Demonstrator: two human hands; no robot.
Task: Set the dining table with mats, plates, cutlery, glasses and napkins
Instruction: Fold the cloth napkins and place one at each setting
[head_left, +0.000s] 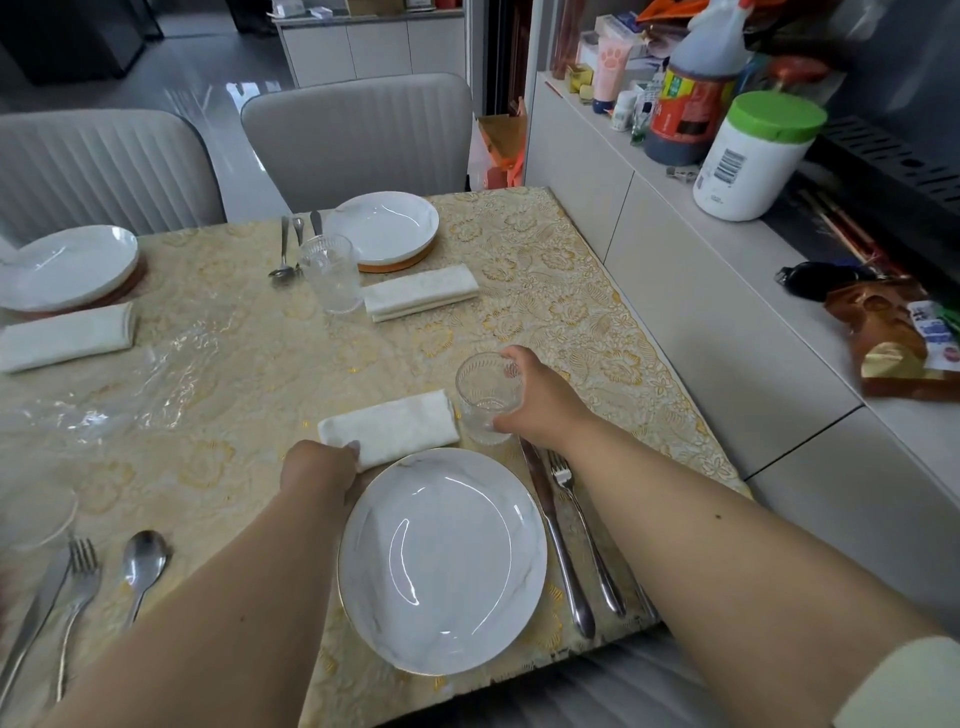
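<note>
- The glass (489, 397) stands upright at centre right of the frame, just beyond the knife (557, 535) and fork (584, 530), beside the napkin (390, 427).
- Best done, I judge, by seating its base flat above the knife tip before letting go, clear of the napkin's edge.
- The right hand (540, 400) wraps the glass from the side, fingers curled round its wall.
- The left hand (324, 467) pinches the napkin's near corner, just above the plate (441, 561).
- Across the table (249, 364), upper centre, another place is laid.
</note>
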